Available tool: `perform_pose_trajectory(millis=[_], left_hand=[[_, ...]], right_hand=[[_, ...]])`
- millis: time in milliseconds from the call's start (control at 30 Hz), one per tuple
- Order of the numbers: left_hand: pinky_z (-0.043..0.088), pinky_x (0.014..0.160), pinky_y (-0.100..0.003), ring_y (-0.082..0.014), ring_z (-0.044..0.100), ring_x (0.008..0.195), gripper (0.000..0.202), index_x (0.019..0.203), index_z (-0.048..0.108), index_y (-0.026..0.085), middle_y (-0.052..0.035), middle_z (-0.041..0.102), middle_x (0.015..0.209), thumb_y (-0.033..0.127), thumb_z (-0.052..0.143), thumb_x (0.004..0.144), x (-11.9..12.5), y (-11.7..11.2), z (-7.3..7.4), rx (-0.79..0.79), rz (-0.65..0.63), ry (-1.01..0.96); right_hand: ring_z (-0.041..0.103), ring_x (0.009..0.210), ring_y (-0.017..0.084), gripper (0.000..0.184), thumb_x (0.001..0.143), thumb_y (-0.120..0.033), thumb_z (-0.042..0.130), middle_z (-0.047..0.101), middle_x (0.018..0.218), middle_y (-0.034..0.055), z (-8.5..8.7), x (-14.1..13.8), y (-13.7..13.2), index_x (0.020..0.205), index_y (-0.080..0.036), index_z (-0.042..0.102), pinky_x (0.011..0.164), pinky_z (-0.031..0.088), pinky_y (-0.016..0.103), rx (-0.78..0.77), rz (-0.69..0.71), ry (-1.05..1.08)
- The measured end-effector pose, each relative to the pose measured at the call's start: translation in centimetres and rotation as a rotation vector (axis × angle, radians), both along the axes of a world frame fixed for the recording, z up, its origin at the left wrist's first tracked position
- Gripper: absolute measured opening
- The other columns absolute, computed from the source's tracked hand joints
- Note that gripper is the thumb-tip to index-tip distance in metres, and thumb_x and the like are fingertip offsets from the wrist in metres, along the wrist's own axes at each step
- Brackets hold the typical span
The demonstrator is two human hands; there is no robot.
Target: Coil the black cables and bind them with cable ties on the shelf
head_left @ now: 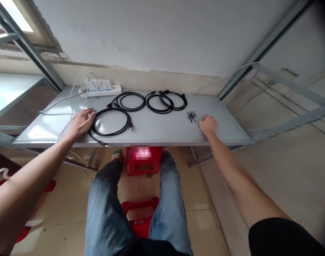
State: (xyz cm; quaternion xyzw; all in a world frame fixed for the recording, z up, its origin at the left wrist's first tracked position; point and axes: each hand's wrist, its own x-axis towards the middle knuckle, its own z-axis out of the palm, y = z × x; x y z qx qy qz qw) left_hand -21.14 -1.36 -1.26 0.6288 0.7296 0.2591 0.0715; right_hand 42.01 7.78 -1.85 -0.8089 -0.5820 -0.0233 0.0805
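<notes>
My left hand (82,122) lies on the grey metal shelf (157,129), fingers stretched out and touching the left side of a coiled black cable (111,122). One plug end of that cable hangs over the shelf's front edge. My right hand (208,125) rests on the shelf near the front right with its fingers curled under, holding nothing that I can see. A small heap of black twist ties (191,116) lies just left of it. Farther back lie other coiled black cables: one (130,101) in the middle and two overlapping ones (166,101) to its right.
A white power strip (99,89) with white chargers plugged in sits at the back left, its white cords trailing over the shelf. Grey metal rack posts stand at both sides. A red plastic stool (143,161) is under the shelf between my legs.
</notes>
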Motion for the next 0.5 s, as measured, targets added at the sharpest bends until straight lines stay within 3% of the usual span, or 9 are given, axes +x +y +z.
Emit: perform_pose_trajectory(millis=[500], left_hand=[[0.042, 0.128, -0.054, -0.0336, 0.057, 0.149, 0.063, 0.144, 0.072, 0.019, -0.0099, 0.062, 0.163, 0.058, 0.037, 0.109, 0.08, -0.04, 0.12, -0.008, -0.006, 0.005]], right_hand=[[0.069, 0.116, 0.035, 0.040, 0.099, -0.017, 0.052, 0.073, 0.128, 0.0250, -0.24, 0.16, 0.28, 0.129, -0.008, 0.076, 0.097, 0.049, 0.039, -0.009, -0.005, 0.008]])
